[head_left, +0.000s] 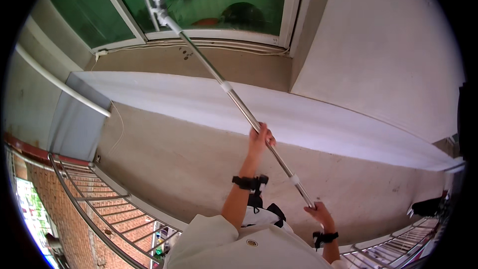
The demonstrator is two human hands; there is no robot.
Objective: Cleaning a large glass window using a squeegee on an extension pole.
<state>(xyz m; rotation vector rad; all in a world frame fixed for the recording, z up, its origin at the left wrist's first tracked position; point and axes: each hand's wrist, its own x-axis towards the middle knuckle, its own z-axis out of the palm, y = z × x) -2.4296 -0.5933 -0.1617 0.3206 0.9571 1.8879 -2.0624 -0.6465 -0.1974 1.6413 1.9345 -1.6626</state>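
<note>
A long telescopic window squeegee (239, 103) slants across the view, its silver pole running from the lower right up to the window. My left hand (261, 137) is wrapped round the pole about midway along. Lower down, my right hand (321, 214) grips the pole's near end. The squeegee's grey and white head (157, 4) is at the green-tinted window pane (199, 0), near the left part of that pane. Whether the blade touches the glass I cannot tell. A black band circles each of my wrists.
Below the window is a brown sill (224, 67) with a cable along the frame. A white ledge (199, 104) runs beneath it. A white pipe (64, 87) curves at the left. Metal railings (114, 219) stand at lower left and lower right; a dark object (427, 206) lies at right.
</note>
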